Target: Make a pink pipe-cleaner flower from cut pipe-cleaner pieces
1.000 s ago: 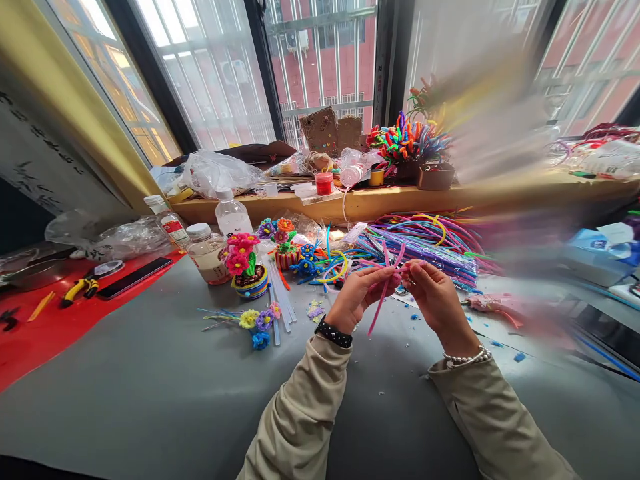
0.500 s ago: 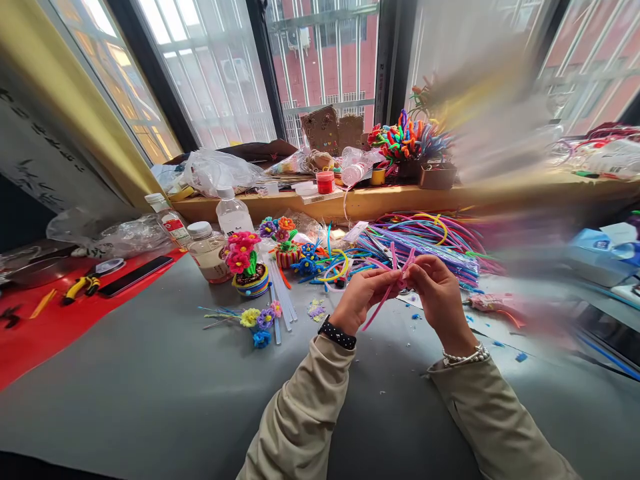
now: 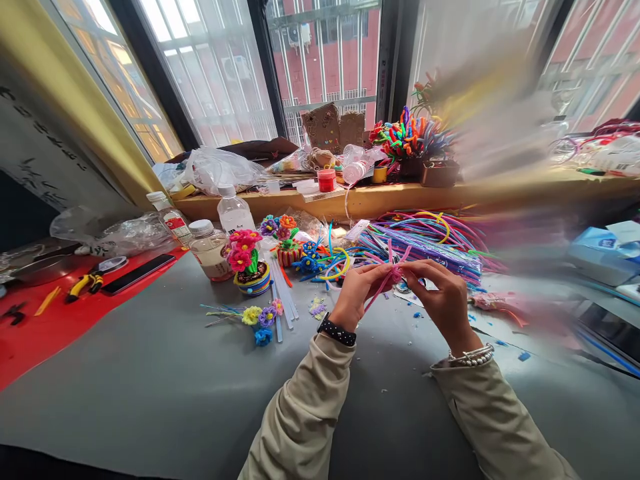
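Pink pipe cleaners (image 3: 393, 273), bent together at the middle with loose ends sticking up and down, are held above the grey table. My left hand (image 3: 356, 293) pinches them from the left side. From the right, my right hand (image 3: 440, 293) has its thumb and fingertips closed at the bent middle. Just beyond my hands lies a heap of coloured pipe cleaners (image 3: 425, 243). To the left stand a small pot with pink pipe-cleaner flowers (image 3: 245, 257) and another with orange and purple flowers (image 3: 287, 247). Loose flowers on stems (image 3: 263, 320) lie in front of them.
Clear glue sticks (image 3: 284, 300) lie by the pots, with bottles (image 3: 207, 250) behind. A glue gun (image 3: 493, 301) rests at right near a blurred area. Pliers (image 3: 85, 285) and a phone (image 3: 137, 273) lie on red cloth at left. The cluttered windowsill (image 3: 280, 207) runs along the back.
My right hand has shifted slightly right and its fingers have straightened over the bent middle. The pink piece's lower end has drawn closer to my left hand.
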Motion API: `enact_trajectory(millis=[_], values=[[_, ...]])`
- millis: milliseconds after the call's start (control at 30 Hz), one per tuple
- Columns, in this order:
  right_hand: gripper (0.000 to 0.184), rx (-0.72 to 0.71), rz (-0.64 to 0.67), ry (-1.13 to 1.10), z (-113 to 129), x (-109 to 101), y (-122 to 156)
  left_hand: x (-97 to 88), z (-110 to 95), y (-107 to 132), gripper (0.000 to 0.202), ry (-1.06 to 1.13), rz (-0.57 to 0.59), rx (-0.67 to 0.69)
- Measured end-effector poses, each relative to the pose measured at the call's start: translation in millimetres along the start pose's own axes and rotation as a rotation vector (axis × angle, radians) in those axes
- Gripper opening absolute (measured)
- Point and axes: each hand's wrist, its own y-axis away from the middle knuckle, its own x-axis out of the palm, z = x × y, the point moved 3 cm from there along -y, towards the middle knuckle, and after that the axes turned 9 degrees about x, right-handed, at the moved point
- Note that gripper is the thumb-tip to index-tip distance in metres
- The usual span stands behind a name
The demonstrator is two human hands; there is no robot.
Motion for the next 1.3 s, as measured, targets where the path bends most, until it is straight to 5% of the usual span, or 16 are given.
enact_trajectory(millis=[267, 800, 933, 1133, 1300], values=[[0.021, -0.148, 0.056, 0.121, -1.3, 0.3, -0.5, -1.6, 1.3, -0.9, 0.019, -0.013, 0.004, -0.034], [0.024, -0.16, 0.122, 0.098, -4.4, -1.2, -1.0, 0.4, -2.9, 3.7, 0.018, -0.084, 0.019, -0.022], [0.02, -0.071, 0.102, -0.004, -3.5, -2.3, -1.5, 1.2, -3.3, 3.4, 0.024, -0.061, 0.051, 0.007], [0.015, 0.288, 0.063, -0.249, -8.9, -2.3, -3.8, 0.2, -2.5, 0.7, 0.024, -0.013, 0.055, -0.01], [0.02, 0.338, 0.133, -0.241, -11.5, 1.3, -5.6, 1.4, -2.2, 1.3, 0.025, -0.045, 0.079, -0.021]])
